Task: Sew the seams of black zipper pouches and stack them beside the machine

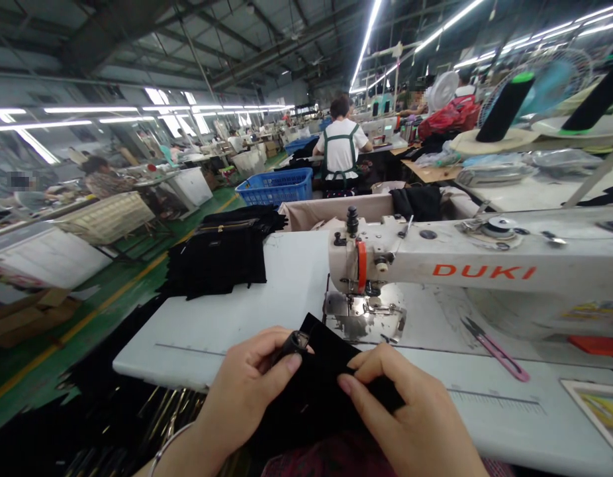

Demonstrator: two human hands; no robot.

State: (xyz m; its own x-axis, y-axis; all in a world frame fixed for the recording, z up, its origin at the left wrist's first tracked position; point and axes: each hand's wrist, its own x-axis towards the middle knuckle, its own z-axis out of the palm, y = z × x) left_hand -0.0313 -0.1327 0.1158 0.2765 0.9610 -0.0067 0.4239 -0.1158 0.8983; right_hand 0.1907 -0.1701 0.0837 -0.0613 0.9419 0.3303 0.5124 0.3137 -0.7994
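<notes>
A piece of black fabric (326, 391) hangs over the front edge of the white sewing table, one corner lying near the machine's needle plate (359, 321). My left hand (254, 377) is closed on a small black tube-shaped object (295, 342) with a shiny end, held against the fabric's left edge; its exact kind is unclear. With thumb and forefinger, my right hand (393, 397) pinches the fabric on its right side. Just beyond both hands stands the white DUKI sewing machine (480, 268). Pink-handled thread snips (498, 348) rest to the right of my right hand.
Black stacked pieces with zippers (220, 255) lie at the table's left end. Behind the machine is a beige fabric-lined bin (321, 211), with a blue basket (277, 187) beyond. A co-worker (340, 142) sits ahead, facing away. Black thread cones (508, 109) stand at right.
</notes>
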